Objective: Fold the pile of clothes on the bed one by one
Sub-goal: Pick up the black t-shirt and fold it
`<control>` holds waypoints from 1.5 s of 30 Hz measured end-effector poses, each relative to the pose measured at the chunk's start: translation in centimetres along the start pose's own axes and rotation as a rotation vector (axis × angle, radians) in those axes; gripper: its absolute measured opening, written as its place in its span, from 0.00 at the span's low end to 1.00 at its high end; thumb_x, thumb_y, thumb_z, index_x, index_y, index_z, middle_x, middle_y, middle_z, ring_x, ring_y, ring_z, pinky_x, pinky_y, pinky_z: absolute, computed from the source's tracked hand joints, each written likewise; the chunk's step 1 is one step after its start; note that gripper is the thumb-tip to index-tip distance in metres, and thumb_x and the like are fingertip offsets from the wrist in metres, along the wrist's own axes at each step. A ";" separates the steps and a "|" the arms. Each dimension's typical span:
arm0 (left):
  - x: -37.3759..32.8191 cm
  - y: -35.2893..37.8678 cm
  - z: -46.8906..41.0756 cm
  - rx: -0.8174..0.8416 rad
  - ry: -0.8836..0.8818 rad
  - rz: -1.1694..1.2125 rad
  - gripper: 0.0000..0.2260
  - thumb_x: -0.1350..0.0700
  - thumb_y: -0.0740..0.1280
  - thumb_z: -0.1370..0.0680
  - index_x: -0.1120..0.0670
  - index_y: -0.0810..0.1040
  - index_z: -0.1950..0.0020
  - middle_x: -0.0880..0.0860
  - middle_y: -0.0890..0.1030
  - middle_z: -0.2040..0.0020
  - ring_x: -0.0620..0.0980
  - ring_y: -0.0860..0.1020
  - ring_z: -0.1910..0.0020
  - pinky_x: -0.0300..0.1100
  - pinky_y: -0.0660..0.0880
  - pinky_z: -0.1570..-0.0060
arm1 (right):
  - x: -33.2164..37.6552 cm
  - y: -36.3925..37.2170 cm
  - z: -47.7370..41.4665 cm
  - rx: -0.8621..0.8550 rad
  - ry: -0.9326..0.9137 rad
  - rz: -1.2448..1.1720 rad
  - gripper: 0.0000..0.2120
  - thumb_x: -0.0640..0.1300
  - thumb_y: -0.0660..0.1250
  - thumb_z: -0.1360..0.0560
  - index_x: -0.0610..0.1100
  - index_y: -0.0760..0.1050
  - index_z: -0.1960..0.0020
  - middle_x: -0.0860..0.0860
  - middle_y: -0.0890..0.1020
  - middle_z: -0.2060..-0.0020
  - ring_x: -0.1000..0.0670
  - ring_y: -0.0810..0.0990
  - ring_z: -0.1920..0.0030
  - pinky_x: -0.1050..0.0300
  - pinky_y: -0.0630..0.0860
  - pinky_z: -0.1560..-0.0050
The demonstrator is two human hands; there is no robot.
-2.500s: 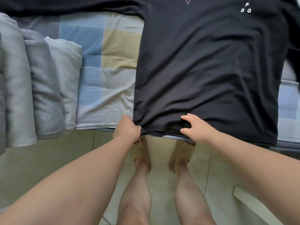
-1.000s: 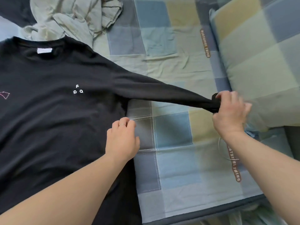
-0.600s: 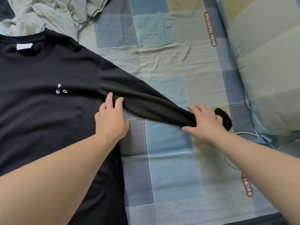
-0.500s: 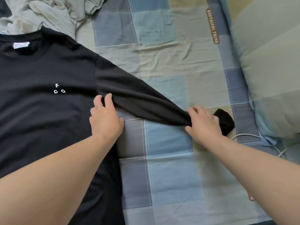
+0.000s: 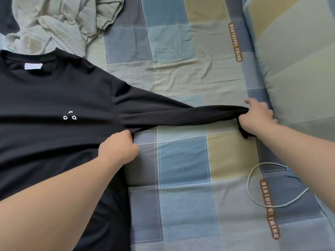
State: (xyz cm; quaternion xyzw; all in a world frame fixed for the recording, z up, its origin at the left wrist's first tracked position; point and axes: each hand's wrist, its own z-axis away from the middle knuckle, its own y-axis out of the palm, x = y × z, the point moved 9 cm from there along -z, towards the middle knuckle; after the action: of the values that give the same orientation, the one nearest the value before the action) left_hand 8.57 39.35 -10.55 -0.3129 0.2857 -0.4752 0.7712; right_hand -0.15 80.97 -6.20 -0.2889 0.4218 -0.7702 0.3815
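A checkered bed sheet (image 5: 181,205) carries a black long-sleeved shirt (image 5: 45,124) spread flat at left, below crumpled pale clothes (image 5: 59,22). The right hand (image 5: 258,116) clenches its sleeve end, stretched toward the pillow (image 5: 299,69); the left hand (image 5: 117,147) pinches the underarm fabric.

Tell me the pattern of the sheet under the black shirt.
The sheet: checked squares of blue, grey, pale green and tan; head view shows it best.

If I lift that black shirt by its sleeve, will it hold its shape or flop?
Likely flop: the sleeve bunches in the right hand, its cuff drooping below. Probably light and thin, as the black shirt puckers where the left hand pinches it.
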 end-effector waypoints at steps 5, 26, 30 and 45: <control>-4.1 -3.4 1.1 -0.484 0.305 -0.066 0.12 0.52 0.69 0.26 0.53 0.77 0.45 0.55 0.78 0.45 0.61 0.73 0.47 0.52 0.69 0.52 | 3.1 2.9 2.9 0.043 -0.366 0.251 0.22 0.53 0.65 0.23 0.58 0.70 0.29 0.51 0.64 0.24 0.46 0.57 0.23 0.35 0.47 0.24; -22.7 0.7 -5.0 -0.089 0.509 -0.305 0.06 0.47 0.64 0.19 0.46 0.75 0.44 0.50 0.80 0.45 0.56 0.71 0.40 0.52 0.62 0.44 | -5.0 0.7 -0.5 -0.036 -0.139 -0.109 0.10 0.49 0.66 0.21 0.46 0.69 0.57 0.51 0.73 0.59 0.45 0.73 0.54 0.51 0.70 0.55; -22.7 -1.9 -3.7 -0.169 0.546 0.006 0.05 0.50 0.62 0.18 0.51 0.73 0.50 0.52 0.78 0.51 0.58 0.74 0.48 0.50 0.67 0.49 | -5.7 -0.1 0.7 -0.059 -0.180 -0.030 0.12 0.38 0.65 0.23 0.50 0.69 0.43 0.50 0.74 0.53 0.44 0.73 0.51 0.45 0.73 0.46; -25.5 -10.6 -2.2 -0.496 0.458 0.154 0.10 0.53 0.58 0.16 0.52 0.77 0.41 0.56 0.79 0.44 0.63 0.72 0.41 0.53 0.66 0.44 | -8.7 -10.1 6.2 -0.456 -0.219 -0.513 0.26 0.25 0.57 0.31 0.54 0.81 0.59 0.50 0.68 0.46 0.54 0.71 0.48 0.64 0.69 0.42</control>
State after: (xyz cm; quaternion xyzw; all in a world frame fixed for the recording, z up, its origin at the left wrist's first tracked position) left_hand -8.76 58.36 -0.29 -0.3534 0.5811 -0.3894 0.6212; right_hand 5.84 89.15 4.49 -0.5439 0.4531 -0.6914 0.1447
